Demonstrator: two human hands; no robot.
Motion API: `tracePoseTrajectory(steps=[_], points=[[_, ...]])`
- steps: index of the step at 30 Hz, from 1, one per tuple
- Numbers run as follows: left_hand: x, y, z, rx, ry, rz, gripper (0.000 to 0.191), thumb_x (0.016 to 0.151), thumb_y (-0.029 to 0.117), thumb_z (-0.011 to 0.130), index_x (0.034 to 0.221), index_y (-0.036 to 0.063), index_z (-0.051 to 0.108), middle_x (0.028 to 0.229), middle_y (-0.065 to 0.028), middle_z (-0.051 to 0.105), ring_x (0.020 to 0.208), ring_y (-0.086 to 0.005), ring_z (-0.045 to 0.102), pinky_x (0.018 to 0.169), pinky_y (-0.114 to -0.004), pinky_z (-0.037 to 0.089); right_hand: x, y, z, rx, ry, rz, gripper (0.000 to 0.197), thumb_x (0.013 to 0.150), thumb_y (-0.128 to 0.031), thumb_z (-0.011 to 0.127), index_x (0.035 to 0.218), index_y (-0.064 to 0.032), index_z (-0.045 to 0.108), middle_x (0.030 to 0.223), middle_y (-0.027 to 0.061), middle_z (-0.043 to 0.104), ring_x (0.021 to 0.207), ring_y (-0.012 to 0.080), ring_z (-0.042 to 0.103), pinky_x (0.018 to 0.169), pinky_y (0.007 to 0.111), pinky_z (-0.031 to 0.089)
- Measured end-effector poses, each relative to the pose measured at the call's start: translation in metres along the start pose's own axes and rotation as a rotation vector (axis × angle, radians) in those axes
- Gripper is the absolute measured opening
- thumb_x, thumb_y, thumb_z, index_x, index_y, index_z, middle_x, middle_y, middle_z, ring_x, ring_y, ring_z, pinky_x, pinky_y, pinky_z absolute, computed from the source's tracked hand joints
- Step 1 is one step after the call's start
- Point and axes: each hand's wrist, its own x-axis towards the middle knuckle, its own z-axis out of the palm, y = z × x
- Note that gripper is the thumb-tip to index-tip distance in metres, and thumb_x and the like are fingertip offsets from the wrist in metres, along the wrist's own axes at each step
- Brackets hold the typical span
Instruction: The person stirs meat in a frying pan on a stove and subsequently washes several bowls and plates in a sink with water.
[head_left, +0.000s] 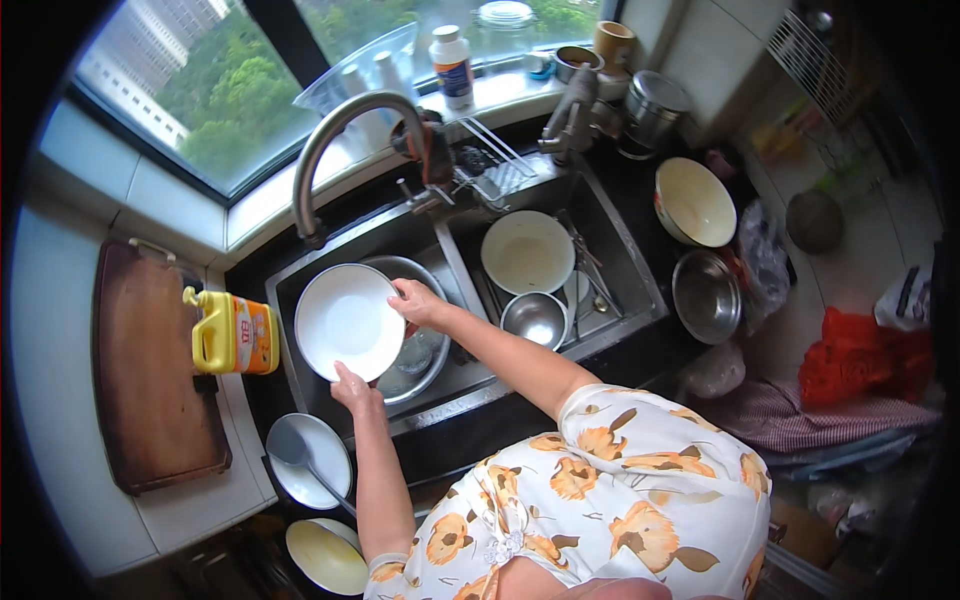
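Note:
A white plate with a dark rim (349, 322) is held over the left sink basin between my two hands. My left hand (355, 388) grips its lower edge, thumb on the upper face. My right hand (418, 304) grips its right edge. Partly hidden beneath the plate, a metal basin (435, 360) stands in the sink and holds water and something glassy or shiny. The curved metal faucet (304, 172) arches above the plate. In the right sink basin are a cream bowl (527, 251), a small steel bowl (534, 320) and some utensils (596, 289).
Left of the sink stand a yellow detergent jug (234, 334) and a wooden cutting board (157, 367). Near my left forearm lie a white plate with a spatula (289, 442) and a yellowish bowl (326, 555). An enamel bowl (695, 201) and a steel bowl (706, 296) sit at right.

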Motion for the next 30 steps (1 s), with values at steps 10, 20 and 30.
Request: tracePoseTrajectory(steps=[10,20,30], points=[[-0.133,0.027,0.095,0.065,-0.636,-0.223,0.037,0.091,0.019,0.047,0.119,-0.0046,0.044,0.108,-0.0148,0.058,0.089,-0.0264,0.064,0.067,-0.041,0.057,-0.183,-0.091,-0.170,-0.613,0.608,-0.192,0.032,0.087,-0.030,0.053,0.094,0.0012,0.057,0.087,0.0230,0.063,0.075,0.0392,0.062,0.064,0.044,0.050],[-0.254,-0.022,0.164,0.388,-1.065,-0.345,0.034,0.086,0.018,0.045,0.108,-0.0068,0.051,0.091,-0.0153,0.060,0.072,-0.0278,0.065,0.057,-0.042,0.057,-0.388,-0.019,-0.399,-1.106,1.347,0.675,0.032,0.080,-0.026,0.064,0.103,-0.0057,0.056,0.107,0.0185,0.059,0.100,0.0375,0.055,0.080,0.046,0.048],[-0.299,-0.048,0.182,0.534,-1.172,-0.376,0.034,0.084,0.015,0.046,0.110,-0.0063,0.051,0.092,-0.0148,0.059,0.076,-0.0280,0.065,0.061,-0.043,0.057,-0.420,0.039,-0.434,-0.740,1.092,0.223,0.019,0.076,-0.018,0.062,0.081,0.0007,0.060,0.071,0.0192,0.061,0.070,0.0351,0.061,0.063,0.042,0.047]])
